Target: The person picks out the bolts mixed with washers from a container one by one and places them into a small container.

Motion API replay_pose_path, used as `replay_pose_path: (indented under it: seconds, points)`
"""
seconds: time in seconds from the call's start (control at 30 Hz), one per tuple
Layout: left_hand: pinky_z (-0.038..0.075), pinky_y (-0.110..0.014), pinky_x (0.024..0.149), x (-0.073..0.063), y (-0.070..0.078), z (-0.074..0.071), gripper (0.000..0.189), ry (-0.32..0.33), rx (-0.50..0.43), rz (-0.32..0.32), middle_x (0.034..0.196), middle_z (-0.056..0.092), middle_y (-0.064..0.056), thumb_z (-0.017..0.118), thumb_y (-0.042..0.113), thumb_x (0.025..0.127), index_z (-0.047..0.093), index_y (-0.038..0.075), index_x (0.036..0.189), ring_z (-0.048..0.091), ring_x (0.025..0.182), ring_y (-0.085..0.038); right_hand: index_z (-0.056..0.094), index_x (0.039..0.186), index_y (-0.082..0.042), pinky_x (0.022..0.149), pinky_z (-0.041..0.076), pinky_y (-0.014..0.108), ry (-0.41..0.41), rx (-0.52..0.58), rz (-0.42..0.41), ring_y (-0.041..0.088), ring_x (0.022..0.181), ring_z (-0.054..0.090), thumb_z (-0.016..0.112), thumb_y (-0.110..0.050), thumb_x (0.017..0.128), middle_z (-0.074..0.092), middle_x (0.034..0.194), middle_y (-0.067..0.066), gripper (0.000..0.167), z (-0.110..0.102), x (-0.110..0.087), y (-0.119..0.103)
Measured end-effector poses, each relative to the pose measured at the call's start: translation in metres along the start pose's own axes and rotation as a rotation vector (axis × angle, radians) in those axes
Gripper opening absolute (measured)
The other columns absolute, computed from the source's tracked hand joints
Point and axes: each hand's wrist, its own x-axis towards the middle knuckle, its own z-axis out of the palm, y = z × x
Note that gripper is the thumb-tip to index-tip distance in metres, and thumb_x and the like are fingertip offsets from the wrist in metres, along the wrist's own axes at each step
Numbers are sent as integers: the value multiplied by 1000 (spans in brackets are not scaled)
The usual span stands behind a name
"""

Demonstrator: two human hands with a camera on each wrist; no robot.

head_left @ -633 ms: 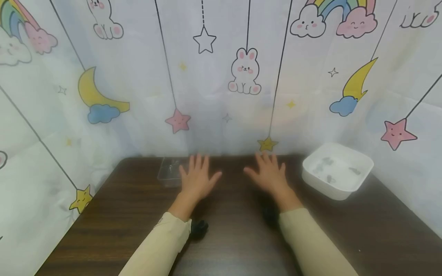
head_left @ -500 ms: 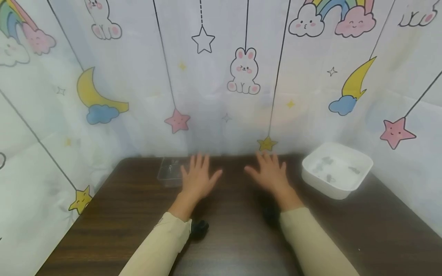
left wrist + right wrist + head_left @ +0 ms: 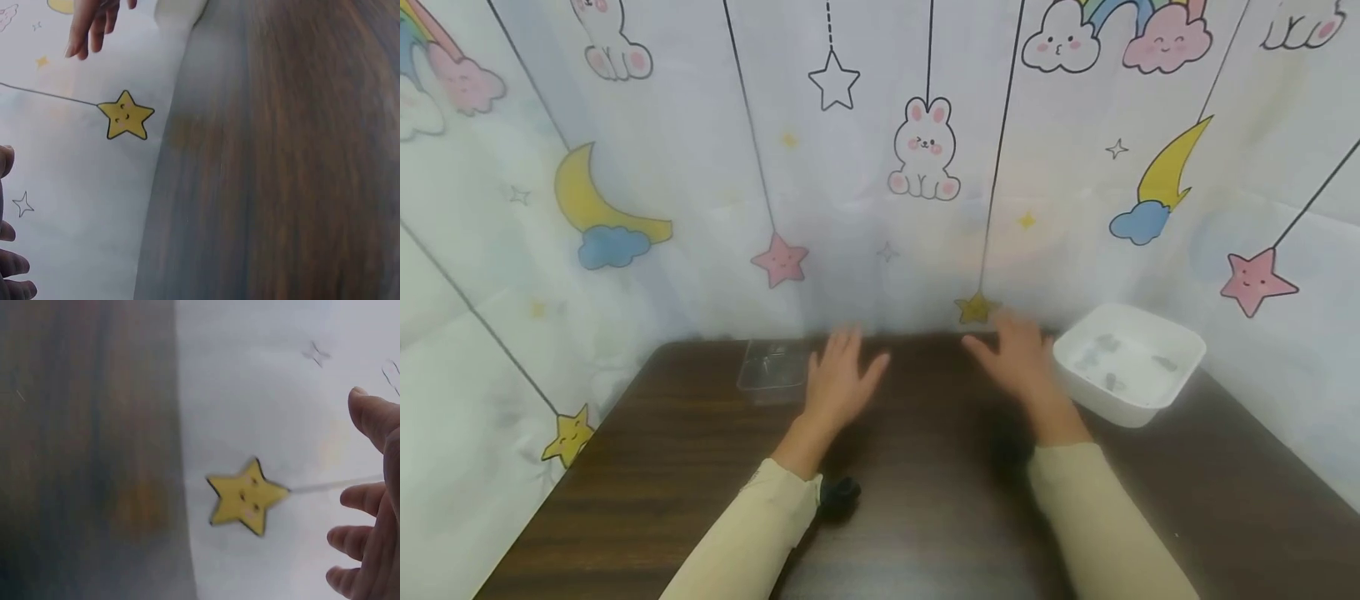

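Observation:
Near the back of the table, my left hand hovers with fingers extended and thumb out to the right. A clear plastic tray lies just left of it, partly behind the hand. My right hand, slightly blurred, is raised beside a white basin at the right; its fingers are relaxed. Several small greyish, see-through pieces lie inside the basin, too indistinct to name. Both hands hold nothing. In the right wrist view the right hand shows its thumb and loosely bent fingers.
The dark wood-grain table runs back to a white curtain printed with stars, moons and rabbits. The curtain also encloses both sides. A black strap-on device sits at the left wrist, above the table.
My right hand has shifted right, toward the white basin. My left hand has moved slightly right and turned, its fingers closer together. The head view has tilted a little.

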Motion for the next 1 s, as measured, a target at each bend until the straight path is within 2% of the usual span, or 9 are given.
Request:
replay_pose_path:
  seconds: [0.17,0.27,0.4,0.53,0.67,0.77,1.0]
  points:
    - [15,-62,120,2,4,4,73,-8,-36,29,163,25,-7,42,60,98,28,18,156,21,151,-25,41,145,-1,111,20,72,92,43,-1,50,139,28,49,-56,97,36,152,27,73,-21,-2,20]
    - [17,-61,120,2,7,7,73,-19,-52,47,163,25,-6,43,58,99,27,18,157,22,151,-25,40,144,2,111,19,73,114,68,42,52,138,26,51,-51,98,35,150,30,71,-33,-6,35]
    - [16,-59,121,2,12,9,72,-36,-70,57,163,24,-6,43,57,99,27,17,157,20,151,-24,41,141,7,109,24,71,183,81,158,55,133,29,49,-49,98,38,144,34,71,-49,-9,57]
    - [14,-58,121,3,19,13,73,-60,-94,64,164,21,-5,42,59,99,26,18,157,18,152,-23,49,132,7,109,30,65,280,92,283,51,124,41,52,-41,97,49,133,33,60,-61,-13,84]
    - [13,-58,121,3,30,21,74,-100,-107,83,164,19,-6,40,61,98,23,19,158,17,152,-25,48,131,10,113,29,61,289,94,380,48,120,44,57,-34,95,51,129,34,58,-68,-22,110]
    - [14,-57,121,3,39,28,76,-133,-116,109,164,19,-6,38,63,98,22,18,158,18,151,-27,42,137,13,118,23,59,267,126,457,50,128,38,58,-27,94,45,136,37,61,-73,-30,125]
    - [15,-55,122,-1,59,43,77,-203,-168,163,164,19,-7,39,62,98,24,15,157,18,151,-29,23,150,9,120,16,60,206,208,653,55,139,25,53,-8,88,27,150,38,71,-76,-39,139]
